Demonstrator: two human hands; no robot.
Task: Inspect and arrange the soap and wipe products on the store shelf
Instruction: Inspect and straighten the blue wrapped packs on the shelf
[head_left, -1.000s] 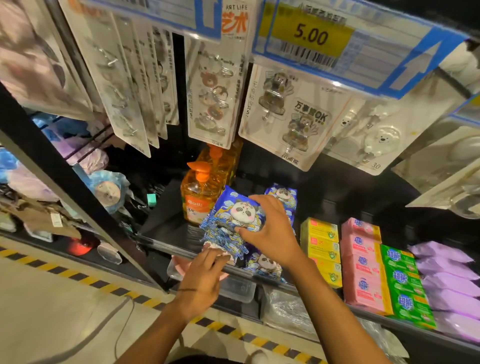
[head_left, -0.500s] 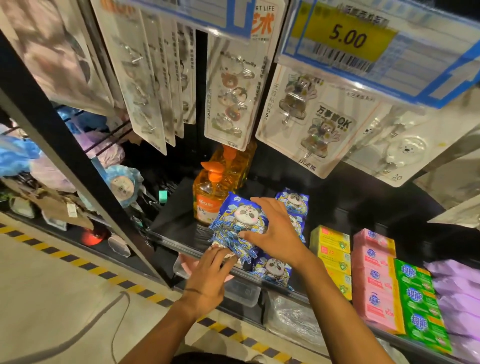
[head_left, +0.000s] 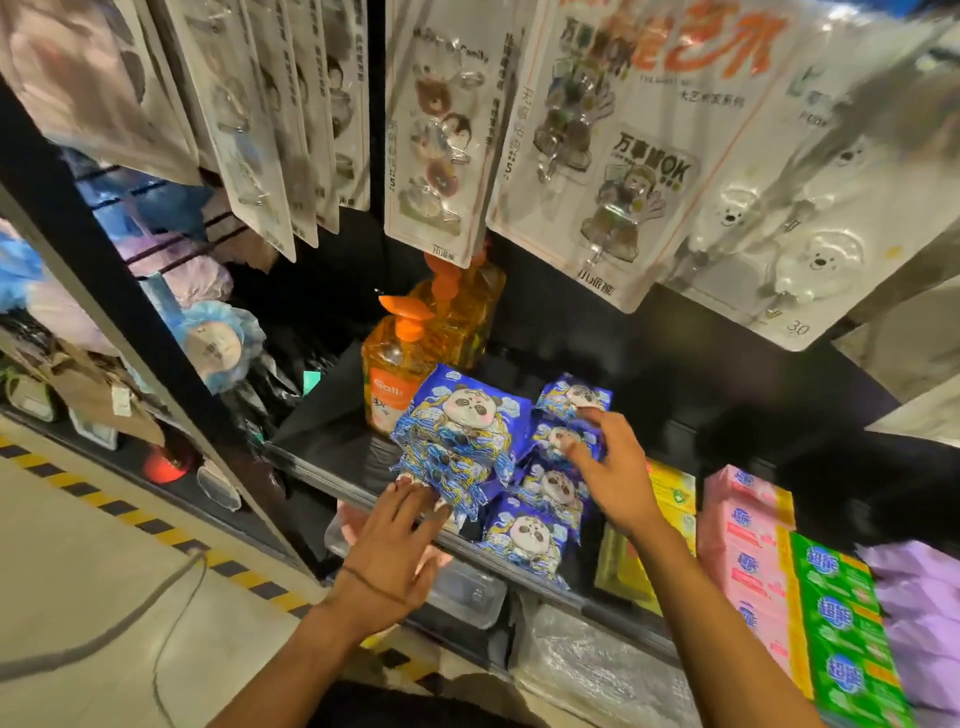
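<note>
A bundle of blue panda-print wipe packs (head_left: 460, 434) stands tilted at the front of the black shelf (head_left: 317, 460). My left hand (head_left: 395, 551) reaches up from below, fingers extended, fingertips touching the bundle's lower edge. To the right lies a row of the same blue panda packs (head_left: 530, 535). My right hand (head_left: 610, 473) rests over that row with fingers spread, fingertips on the rear packs. Two orange pump soap bottles (head_left: 397, 364) stand behind the bundle. Yellow (head_left: 672, 493), pink (head_left: 743, 545) and green soap boxes (head_left: 841, 623) line up to the right.
Purple packs (head_left: 919, 597) lie at the far right. Cards of plastic hooks (head_left: 597, 156) hang low over the shelf. A clear plastic box (head_left: 467, 592) sits on the level below. A black upright post (head_left: 130, 332) and yellow-black floor tape (head_left: 104, 504) are on the left.
My right hand has left the top of the tilted bundle and moved right onto the row of packs. My left hand stays at the bundle's lower edge. The view has moved closer.
</note>
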